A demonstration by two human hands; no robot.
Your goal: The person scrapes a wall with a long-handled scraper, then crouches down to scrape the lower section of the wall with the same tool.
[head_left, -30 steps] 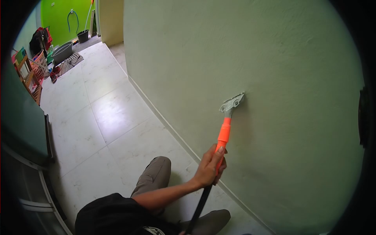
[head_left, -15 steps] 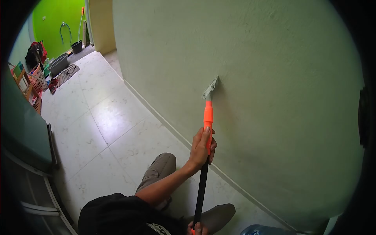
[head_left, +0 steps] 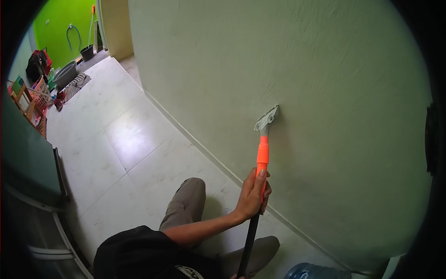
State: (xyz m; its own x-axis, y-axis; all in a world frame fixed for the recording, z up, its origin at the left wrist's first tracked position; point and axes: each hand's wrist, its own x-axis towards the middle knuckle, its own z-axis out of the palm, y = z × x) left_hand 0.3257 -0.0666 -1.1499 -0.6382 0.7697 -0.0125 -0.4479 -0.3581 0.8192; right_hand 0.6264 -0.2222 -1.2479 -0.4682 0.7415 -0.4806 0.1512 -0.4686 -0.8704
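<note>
My left hand (head_left: 251,197) is wrapped around a long-handled scraper (head_left: 263,156) at its orange collar, thumb lying along the top. The grey, whitish-smeared head of the scraper is right at the pale green wall (head_left: 334,153), its edge tilted up to the right. Below my hand, the black pole runs down to the bottom edge of the view. There a sliver of my right hand (head_left: 237,277) shows at the pole's lower end; most of it is cut off by the frame.
My bent knees rest over white tiled floor (head_left: 134,139) beside the skirting. A blue water bottle (head_left: 309,271) lies at the bottom right. Far left are a grey tub (head_left: 66,74), a striped mat (head_left: 77,86) and a pink basket (head_left: 41,93). A glass-panelled frame (head_left: 46,251) stands at lower left.
The scraper head has moved down and to the right along the wall, and my left hand has gone with it. My right hand has slipped mostly below the frame.
</note>
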